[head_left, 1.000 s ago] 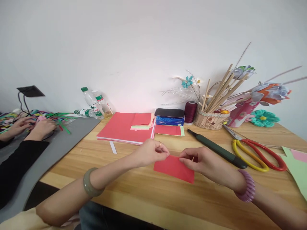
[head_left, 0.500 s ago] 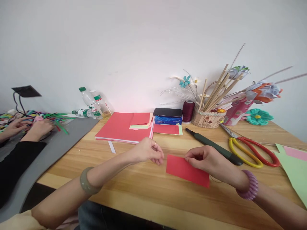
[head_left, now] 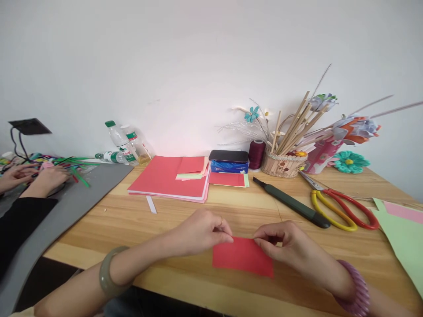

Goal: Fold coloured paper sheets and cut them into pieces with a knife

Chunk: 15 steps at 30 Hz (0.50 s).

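left hand (head_left: 203, 231) pinching red paper (head_left: 243, 259) top edge | right hand (head_left: 284, 240) likewise

Red paper (head_left: 243, 259) at lower centre, red sheet stack (head_left: 168, 178), red and yellow scissors (head_left: 340, 208) at right, dark green knife (head_left: 291, 202), maroon thread spool (head_left: 256, 154), teal flower (head_left: 350, 162), light wooden table (head_left: 165, 220)

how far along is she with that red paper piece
Early, it seems. Done: a small red paper rectangle lies flat on the wooden table. In hand: left hand and right hand pinch its top edge. Left: no fold or finished shape shows; the scissors and utility knife lie untouched.
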### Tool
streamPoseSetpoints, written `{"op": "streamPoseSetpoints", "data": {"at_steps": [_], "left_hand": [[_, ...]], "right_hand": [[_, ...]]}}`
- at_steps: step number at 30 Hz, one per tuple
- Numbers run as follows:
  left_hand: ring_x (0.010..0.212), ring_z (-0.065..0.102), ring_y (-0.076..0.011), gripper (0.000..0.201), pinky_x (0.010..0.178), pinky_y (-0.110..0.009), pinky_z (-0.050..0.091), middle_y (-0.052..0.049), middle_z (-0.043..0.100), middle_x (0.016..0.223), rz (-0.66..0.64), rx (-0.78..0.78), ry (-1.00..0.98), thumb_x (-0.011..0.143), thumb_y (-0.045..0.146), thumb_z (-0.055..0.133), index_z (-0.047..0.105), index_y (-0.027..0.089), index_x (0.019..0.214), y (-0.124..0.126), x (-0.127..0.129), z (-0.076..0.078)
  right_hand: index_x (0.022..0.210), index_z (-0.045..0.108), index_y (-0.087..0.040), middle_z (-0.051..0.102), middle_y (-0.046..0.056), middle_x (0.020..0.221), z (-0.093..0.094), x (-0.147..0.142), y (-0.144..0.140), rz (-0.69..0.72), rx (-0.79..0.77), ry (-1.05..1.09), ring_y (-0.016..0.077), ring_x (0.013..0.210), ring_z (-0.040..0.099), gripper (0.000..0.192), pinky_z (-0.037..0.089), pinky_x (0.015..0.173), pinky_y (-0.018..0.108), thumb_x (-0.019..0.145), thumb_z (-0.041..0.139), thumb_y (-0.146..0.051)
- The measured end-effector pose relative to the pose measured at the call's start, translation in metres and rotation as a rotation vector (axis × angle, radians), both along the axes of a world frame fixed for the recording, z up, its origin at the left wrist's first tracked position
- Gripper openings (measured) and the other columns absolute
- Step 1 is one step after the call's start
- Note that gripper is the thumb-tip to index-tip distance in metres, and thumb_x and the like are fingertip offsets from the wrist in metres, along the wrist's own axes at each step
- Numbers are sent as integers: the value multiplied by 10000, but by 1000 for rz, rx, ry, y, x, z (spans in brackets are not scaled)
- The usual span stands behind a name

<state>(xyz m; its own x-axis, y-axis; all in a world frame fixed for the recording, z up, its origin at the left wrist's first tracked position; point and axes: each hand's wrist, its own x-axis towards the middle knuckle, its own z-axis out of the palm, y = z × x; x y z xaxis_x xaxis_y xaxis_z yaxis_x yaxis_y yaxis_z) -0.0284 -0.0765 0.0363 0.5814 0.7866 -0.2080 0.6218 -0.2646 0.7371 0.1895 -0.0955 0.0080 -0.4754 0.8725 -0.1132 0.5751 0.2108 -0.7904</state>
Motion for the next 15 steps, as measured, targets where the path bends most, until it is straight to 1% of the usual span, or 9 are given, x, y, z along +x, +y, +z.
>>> {"op": "streamPoseSetpoints", "data": {"at_steps": [3, 5, 7, 8, 9, 10, 12, 13, 15], "left_hand": [[570, 551, -87, 150, 525, -160, 368, 26, 661, 653, 8, 118, 87, 806, 241, 565, 676, 165, 739, 2, -21, 8], [540, 553, -93, 189, 517, -173, 371, 18, 644, 623, 79, 348, 228, 828, 209, 516, 645, 160, 700, 2, -34, 9], [568, 579, -136, 223, 534, -214, 388, -27, 643, 635, 177, 616, 402, 839, 172, 461, 630, 144, 696, 0, -38, 4], [596, 595, -167, 233, 545, -240, 399, -59, 648, 655, 206, 713, 487, 843, 160, 439, 631, 133, 712, -1, -35, 0], [625, 610, -198, 243, 553, -263, 410, -90, 653, 677, 205, 753, 540, 852, 161, 426, 635, 120, 736, -3, -30, -5], [624, 619, -212, 256, 549, -275, 420, -103, 655, 682, 169, 767, 607, 866, 171, 414, 639, 116, 757, -4, -23, -9], [576, 625, -227, 290, 517, -282, 438, -102, 649, 625, 35, 687, 694, 886, 278, 446, 641, 112, 750, -2, -7, -15], [580, 632, -236, 342, 526, -294, 455, -104, 654, 628, -27, 638, 684, 892, 360, 452, 646, 110, 762, 0, -1, -16], [674, 655, -227, 366, 610, -301, 491, -98, 688, 750, -96, 575, 520, 915, 402, 419, 658, 128, 872, 11, 4, -15]], "right_hand": [[680, 636, -182, 562, -17, 582, -5, 26, 5, -60, 66, -80, 104, 527, 483, 295, 381, 483, 213, 797, 415, -338], [696, 632, -190, 596, -3, 601, -5, 46, 10, -135, 138, -155, 124, 531, 516, 293, 400, 476, 229, 790, 416, -364], [755, 640, -199, 617, 10, 619, -3, 62, 16, -234, 235, -248, 141, 510, 525, 334, 408, 465, 259, 805, 405, -432], [796, 641, -198, 633, 23, 654, -2, 68, 19, -284, 291, -296, 156, 525, 541, 365, 422, 482, 279, 813, 389, -461], [842, 640, -194, 650, 42, 717, -2, 72, 22, -324, 353, -342, 177, 577, 567, 394, 441, 522, 303, 823, 366, -477], [890, 635, -184, 660, 66, 802, -2, 74, 26, -350, 416, -386, 203, 661, 592, 421, 458, 581, 331, 830, 344, -481], [974, 622, -149, 640, 116, 970, -4, 73, 32, -357, 534, -469, 261, 867, 588, 464, 456, 731, 390, 836, 314, -467], [1010, 614, -125, 620, 140, 1025, -6, 71, 36, -346, 584, -512, 287, 939, 563, 485, 438, 788, 415, 836, 310, -461], [1074, 593, -72, 590, 183, 1070, -13, 68, 41, -317, 666, -598, 329, 1004, 519, 531, 402, 849, 457, 841, 308, -456]]}}
